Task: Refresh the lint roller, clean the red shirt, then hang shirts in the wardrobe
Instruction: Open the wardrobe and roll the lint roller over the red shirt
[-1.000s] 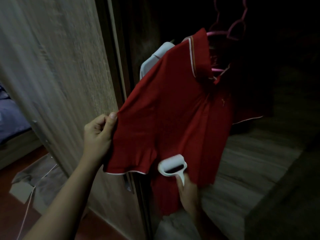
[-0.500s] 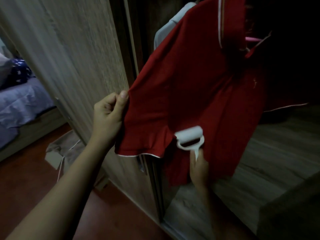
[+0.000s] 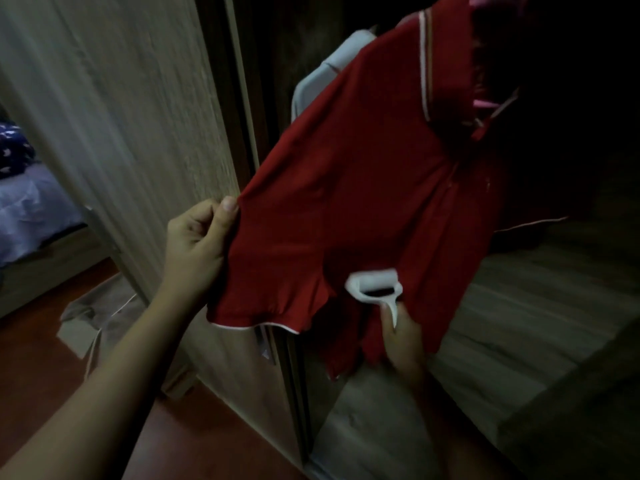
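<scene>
A red shirt [image 3: 363, 188] with white trim hangs on a pink hanger [image 3: 485, 103] inside the dark wardrobe. My left hand [image 3: 197, 247] pinches the sleeve edge and pulls it out to the left. My right hand [image 3: 401, 337] grips the handle of a white lint roller [image 3: 375, 284], whose roll presses against the shirt's lower front. A pale garment [image 3: 329, 71] hangs behind the red shirt's shoulder.
The wooden wardrobe door [image 3: 131, 133] stands at the left, its edge next to my left hand. A wooden shelf [image 3: 519, 323] runs inside the wardrobe below the shirt. A cardboard box [image 3: 100, 323] lies on the red floor, and a bed [image 3: 31, 209] is at the far left.
The lint roller slid up the shirt front and then back down. My left hand kept hold of the sleeve; the view shifted.
</scene>
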